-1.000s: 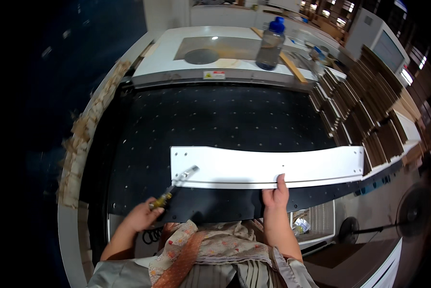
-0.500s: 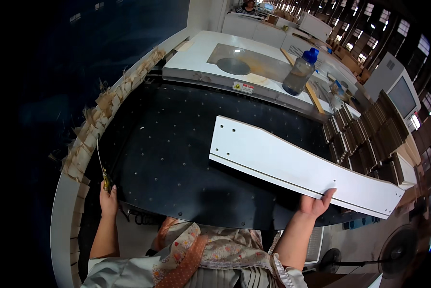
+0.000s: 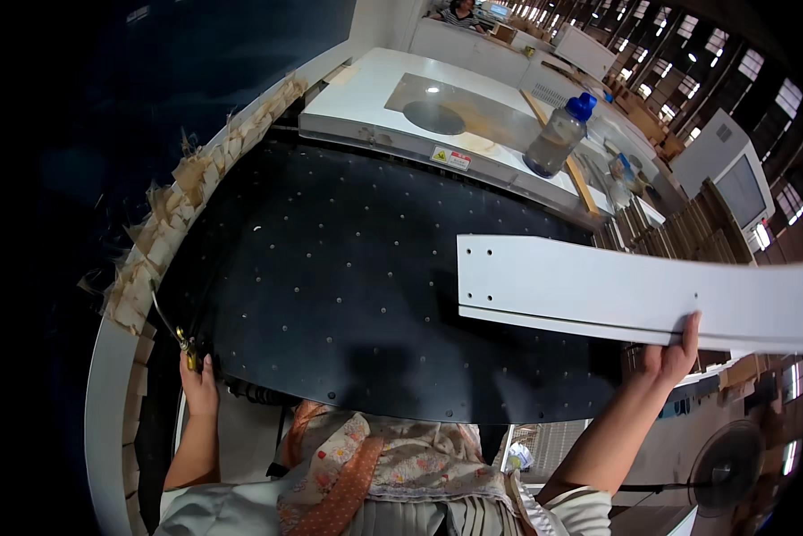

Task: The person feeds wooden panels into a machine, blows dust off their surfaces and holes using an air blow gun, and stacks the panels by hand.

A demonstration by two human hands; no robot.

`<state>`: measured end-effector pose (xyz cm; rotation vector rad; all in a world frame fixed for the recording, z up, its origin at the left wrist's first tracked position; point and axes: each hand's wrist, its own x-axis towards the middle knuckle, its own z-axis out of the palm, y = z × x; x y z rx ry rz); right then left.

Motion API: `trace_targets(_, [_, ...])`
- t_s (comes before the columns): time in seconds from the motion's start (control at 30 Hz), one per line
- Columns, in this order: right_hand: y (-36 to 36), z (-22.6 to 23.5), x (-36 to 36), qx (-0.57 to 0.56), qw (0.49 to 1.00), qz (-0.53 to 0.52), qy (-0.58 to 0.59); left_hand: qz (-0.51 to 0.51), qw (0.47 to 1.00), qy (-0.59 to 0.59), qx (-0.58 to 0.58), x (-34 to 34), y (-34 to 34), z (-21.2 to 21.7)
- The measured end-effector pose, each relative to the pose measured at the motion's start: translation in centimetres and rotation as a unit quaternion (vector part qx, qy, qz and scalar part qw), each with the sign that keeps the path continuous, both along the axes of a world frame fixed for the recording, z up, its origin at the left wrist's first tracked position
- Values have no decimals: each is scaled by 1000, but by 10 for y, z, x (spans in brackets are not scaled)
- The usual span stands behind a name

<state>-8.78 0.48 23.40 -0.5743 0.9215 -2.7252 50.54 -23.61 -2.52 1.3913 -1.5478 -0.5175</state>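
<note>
My right hand (image 3: 672, 362) grips a long white board (image 3: 580, 284) by its near edge, the fingers up against its face. The board has small drilled holes at its left end, a groove along the near edge and a curved far edge. It is held above the right side of a black table (image 3: 357, 277) dotted with small studs. At the table's left edge, my left hand (image 3: 199, 389) is closed around a brass-coloured air blow gun (image 3: 187, 347), whose thin bent nozzle points away from me.
Stacked boards (image 3: 687, 228) stand beyond the white board at the right. A blue-capped bottle (image 3: 555, 143) sits on the white machine bed (image 3: 348, 112). A ragged strip curtain (image 3: 191, 179) lines the left side. At lower right is a fan (image 3: 727, 469); a person (image 3: 459, 13) is far off.
The white board has moved right with my right hand and turned more level, its right end now over the stacked boards. My left hand and the air blow gun have shifted slightly left and nearer.
</note>
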Motion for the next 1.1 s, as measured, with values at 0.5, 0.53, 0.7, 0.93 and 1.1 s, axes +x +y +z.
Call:
trace_targets(0.5, [-98, 23, 54, 189, 955, -40, 226, -107, 935, 236, 241, -13, 84, -35])
trace_targets(0.53, [-94, 21, 55, 200, 952, -52, 227, -173, 938, 183, 239, -10, 92, -46])
trace_targets(0.7, [-86, -35, 74, 258, 930, -97, 245, -352, 895, 56, 268, -60, 88, -4])
trace_targets(0.93, [-85, -111, 86, 154, 972, -80, 159, -467, 879, 98, -6, -197, 33, 62])
trace_targets(1.1, [-47, -81, 62, 130, 961, -159, 183, -589, 803, 72, -44, -255, 29, 77])
